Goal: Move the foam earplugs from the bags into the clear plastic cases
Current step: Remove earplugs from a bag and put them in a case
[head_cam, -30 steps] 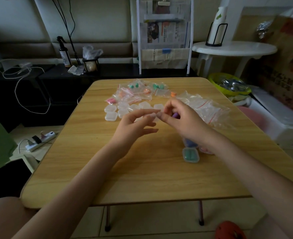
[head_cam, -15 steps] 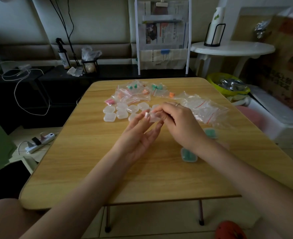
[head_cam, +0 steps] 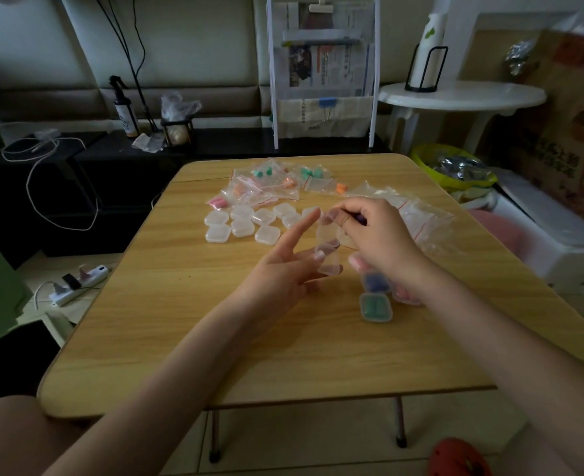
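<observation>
My left hand holds a small open clear case at its fingertips, with the index finger stretched up and free. My right hand is curled right beside it, thumb and forefinger at the case's raised lid. A dark purple earplug shows tucked in its fingers. Several empty clear cases lie in a cluster behind the hands. Small bags with green, orange and pink earplugs lie at the far side of the table. Filled cases sit under my right wrist: a green one, a blue one, and a pink one partly hidden.
A pile of empty zip bags lies at the right of the wooden table. Beyond the table stand a newspaper rack and a white round side table. A power strip lies on the floor at left.
Both hands have drawn back towards me and lifted the case. The left index finger has straightened away from the case, whose lid now stands open. The filled blue case is uncovered again.
</observation>
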Demonstrator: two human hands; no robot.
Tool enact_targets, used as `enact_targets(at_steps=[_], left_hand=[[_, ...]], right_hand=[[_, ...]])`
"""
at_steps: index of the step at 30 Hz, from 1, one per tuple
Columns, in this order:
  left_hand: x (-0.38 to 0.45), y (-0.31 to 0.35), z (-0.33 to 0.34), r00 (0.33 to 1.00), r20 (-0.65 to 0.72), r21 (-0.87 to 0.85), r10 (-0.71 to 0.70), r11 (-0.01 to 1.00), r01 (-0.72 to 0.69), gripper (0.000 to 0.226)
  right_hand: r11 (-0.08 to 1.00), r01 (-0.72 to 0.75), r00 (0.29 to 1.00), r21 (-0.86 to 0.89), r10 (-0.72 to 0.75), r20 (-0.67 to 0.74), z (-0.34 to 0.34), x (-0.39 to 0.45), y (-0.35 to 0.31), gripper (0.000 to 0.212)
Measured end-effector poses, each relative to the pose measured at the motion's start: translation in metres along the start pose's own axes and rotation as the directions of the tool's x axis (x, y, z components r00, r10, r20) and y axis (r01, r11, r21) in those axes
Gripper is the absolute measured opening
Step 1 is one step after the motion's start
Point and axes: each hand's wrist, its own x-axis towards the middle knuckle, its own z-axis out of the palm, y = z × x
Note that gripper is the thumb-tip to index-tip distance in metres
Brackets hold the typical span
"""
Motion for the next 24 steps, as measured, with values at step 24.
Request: enact_targets(at_steps=[24], left_hand=[[-0.001, 0.002, -0.003, 0.975, -0.191, 0.12, 0.111, 0.989, -0.089, 0.041]], right_hand=[[0.866, -0.2, 0.976, 0.458, 0.135, 0.172, 0.0, -0.002, -0.008, 0.013]])
